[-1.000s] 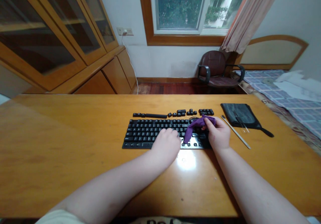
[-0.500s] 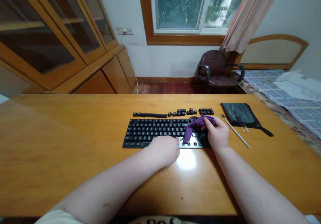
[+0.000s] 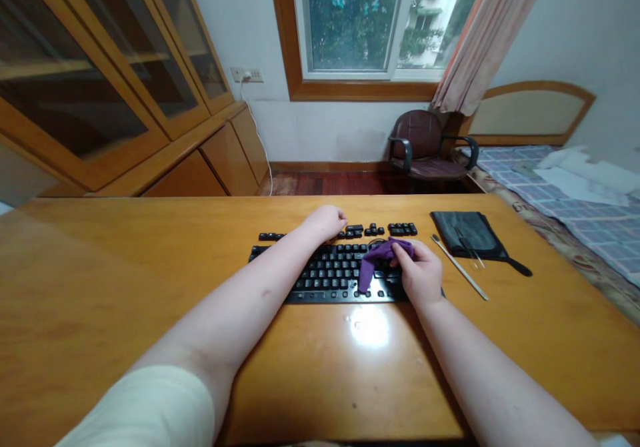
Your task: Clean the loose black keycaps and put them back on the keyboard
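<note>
A black keyboard (image 3: 330,275) lies on the wooden table (image 3: 125,280). Behind it runs a row of loose black keycaps (image 3: 403,229). My right hand (image 3: 421,275) rests on the keyboard's right end, shut on a purple cloth (image 3: 376,259) that drapes over the keys. My left hand (image 3: 326,221) reaches across the keyboard to the keycap row, its fingers curled down over the caps there. What those fingers hold, if anything, is hidden.
A black pouch (image 3: 465,233) with thin tools lies at the right of the table, with a long thin stick (image 3: 459,267) beside it. Beyond the table are a brown armchair (image 3: 425,143), a bed (image 3: 565,193) and wooden cabinets (image 3: 115,87).
My left hand left the keyboard's front edge and reached forward over it to the row of loose keycaps. My right hand kept the cloth in place. The view tilted slightly.
</note>
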A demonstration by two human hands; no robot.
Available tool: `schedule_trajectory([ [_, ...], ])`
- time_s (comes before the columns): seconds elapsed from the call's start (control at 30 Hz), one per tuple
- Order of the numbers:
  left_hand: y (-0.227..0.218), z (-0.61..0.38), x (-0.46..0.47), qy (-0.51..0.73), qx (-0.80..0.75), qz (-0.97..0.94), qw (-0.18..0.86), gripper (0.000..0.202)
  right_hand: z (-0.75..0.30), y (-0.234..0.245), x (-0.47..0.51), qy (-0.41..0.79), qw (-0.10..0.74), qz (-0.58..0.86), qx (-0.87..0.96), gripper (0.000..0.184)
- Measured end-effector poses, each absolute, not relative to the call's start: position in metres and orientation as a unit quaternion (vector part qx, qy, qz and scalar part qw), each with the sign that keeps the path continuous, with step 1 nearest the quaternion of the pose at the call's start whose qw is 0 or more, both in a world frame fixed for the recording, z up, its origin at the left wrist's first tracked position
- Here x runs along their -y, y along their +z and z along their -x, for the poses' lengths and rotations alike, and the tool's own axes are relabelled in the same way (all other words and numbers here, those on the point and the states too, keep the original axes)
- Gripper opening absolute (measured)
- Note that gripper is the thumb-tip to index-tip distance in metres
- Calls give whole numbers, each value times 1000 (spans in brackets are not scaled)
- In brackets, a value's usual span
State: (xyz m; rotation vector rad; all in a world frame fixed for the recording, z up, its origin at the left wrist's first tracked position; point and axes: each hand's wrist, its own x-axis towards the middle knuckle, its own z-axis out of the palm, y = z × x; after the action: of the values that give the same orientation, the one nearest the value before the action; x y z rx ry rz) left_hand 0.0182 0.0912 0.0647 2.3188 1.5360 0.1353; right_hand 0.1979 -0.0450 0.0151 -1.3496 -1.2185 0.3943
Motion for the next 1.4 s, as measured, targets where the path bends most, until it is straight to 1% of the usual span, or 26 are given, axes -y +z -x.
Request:
schedule_trajectory([
  [0.13,44,-37,-105,39,-545,-817,183,28,-197,16,44,167,596,582,527,17],
  [0.27,33,-47,-109,26,-548,-815,186,26,-196,16,44,165,600,583,523,16],
  [0.43,30,-51,-117,16,-555,-811,184,28,-194,18,46,167,598,583,524,18],
  [0.63,33,-53,-121,8,-557,-812,174,23,-193,19,46,171,595,587,522,15],
  [0.83,33,-55,-121,40,-559,-806,192,14,-194,18,46,163,591,584,532,16],
  [0.9,36,-55,-121,65,-560,-798,211,12,-194,16,45,163,590,583,535,15],
  [0.97,41,-55,-118,105,-559,-788,235,14,-195,14,45,166,594,578,535,15],
  [1.1,54,-54,-90,198,-541,-757,307,28,-195,11,44,180,617,553,530,20],
  [1.17,58,-50,-64,238,-522,-729,373,28,-195,11,44,197,626,543,525,23],
  [1.23,58,-44,-35,349,-455,-582,578,23,-193,11,45,208,629,536,523,22],
  [1.27,57,-41,-21,381,-430,-510,641,21,-192,12,46,213,630,533,523,21],
  [1.33,54,-34,1,411,-396,-397,718,15,-188,13,48,234,633,520,522,16],
  [1.4,49,-30,15,427,-387,-312,755,12,-184,15,52,259,635,499,530,11],
])
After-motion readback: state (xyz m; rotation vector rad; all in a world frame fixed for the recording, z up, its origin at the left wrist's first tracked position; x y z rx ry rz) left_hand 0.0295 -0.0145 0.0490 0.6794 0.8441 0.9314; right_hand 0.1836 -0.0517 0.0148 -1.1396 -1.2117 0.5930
